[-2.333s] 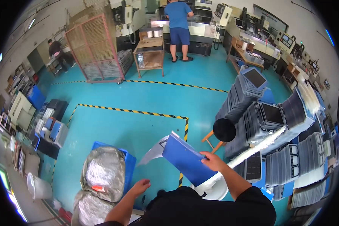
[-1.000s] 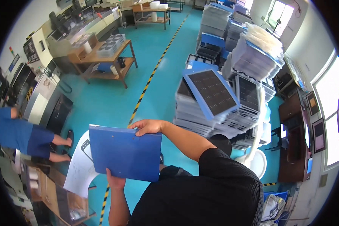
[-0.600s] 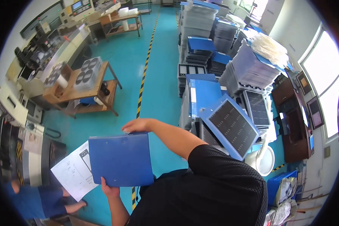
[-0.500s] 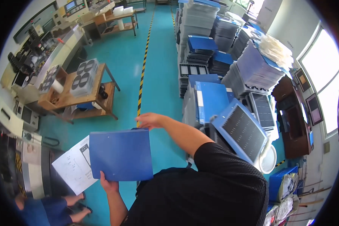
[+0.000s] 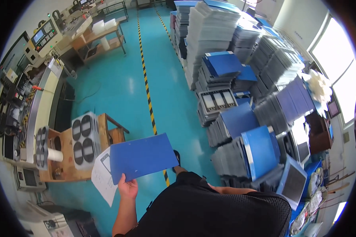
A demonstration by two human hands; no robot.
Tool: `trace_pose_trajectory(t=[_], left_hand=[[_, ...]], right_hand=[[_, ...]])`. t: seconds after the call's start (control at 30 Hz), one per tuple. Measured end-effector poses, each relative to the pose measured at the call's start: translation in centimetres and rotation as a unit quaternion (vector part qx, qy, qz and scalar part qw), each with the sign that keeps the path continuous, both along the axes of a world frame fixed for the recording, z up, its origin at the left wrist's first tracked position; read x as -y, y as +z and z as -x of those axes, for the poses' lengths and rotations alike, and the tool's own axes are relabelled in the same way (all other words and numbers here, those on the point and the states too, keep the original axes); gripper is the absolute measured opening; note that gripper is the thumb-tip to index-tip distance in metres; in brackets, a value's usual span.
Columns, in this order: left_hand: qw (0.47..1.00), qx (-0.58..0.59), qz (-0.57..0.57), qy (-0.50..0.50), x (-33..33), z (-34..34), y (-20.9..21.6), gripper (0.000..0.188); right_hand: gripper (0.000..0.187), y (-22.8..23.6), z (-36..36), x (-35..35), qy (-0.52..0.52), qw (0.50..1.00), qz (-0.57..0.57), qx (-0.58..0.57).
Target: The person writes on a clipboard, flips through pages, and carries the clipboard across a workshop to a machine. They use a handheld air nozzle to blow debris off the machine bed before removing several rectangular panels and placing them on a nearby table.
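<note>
Teal workshop floor (image 5: 118, 85) ran under everything, w/ a yellow-black striped line (image 5: 148, 94) down the aisle. Nearest the camera, left hand (image 5: 127, 187) pinched the lower edge of a blue folder (image 5: 143, 157), thumb on its front, w/ a white printed sheet (image 5: 103, 177) sticking out behind it on the left. Right hand wasn't visible, so can't tell its state. Just left of the folder stood a wooden surface (image 5: 106, 132) carrying grey trays w/ dark round parts (image 5: 83, 140). To the right, stacks of grey and blue trays (image 5: 241, 118) rose close together. Farther back sat another wooden surface (image 5: 101, 37) and a control panel (image 5: 45, 33).
</note>
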State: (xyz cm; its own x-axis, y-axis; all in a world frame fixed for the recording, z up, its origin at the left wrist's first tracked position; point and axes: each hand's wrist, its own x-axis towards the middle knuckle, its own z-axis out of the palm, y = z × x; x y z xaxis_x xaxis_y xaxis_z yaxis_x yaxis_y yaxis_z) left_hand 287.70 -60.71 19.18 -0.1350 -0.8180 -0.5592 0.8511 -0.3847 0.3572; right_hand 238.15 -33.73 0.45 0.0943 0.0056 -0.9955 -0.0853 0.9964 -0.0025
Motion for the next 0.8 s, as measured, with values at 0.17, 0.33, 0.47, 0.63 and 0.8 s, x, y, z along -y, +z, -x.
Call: trace_pose_trajectory(t=[0.17, 0.33, 0.47, 0.63, 0.8], left_hand=[[1.000, -0.003, -0.007, -0.008, 20.1, 6.7, 4.1, 0.022], [0.999, -0.047, 0.014, 0.002, 40.6, 12.9, 6.3, 0.023], [0.995, -0.062, 0.002, -0.077, 57.5, 17.7, 6.2, 0.028], [0.979, 0.027, 0.075, -0.188, 79.7, 22.1, 6.3, 0.034], [0.718, 0.335, 0.311, -0.526, 102.0, 25.9, 5.8, 0.056]], right_hand=[[0.094, 15.2, -2.0, 34.8, 0.079, 0.976, 0.197, 0.046], [0.088, 23.3, -9.4, 62.8, 0.148, 0.850, 0.481, 0.155], [0.068, 21.5, -13.7, 82.1, -0.135, 0.838, 0.430, 0.307], [0.046, 22.5, -10.9, 104.6, -0.381, 0.791, 0.408, 0.250], [0.036, 22.7, -3.2, 124.4, -0.477, 0.749, 0.402, 0.224]])
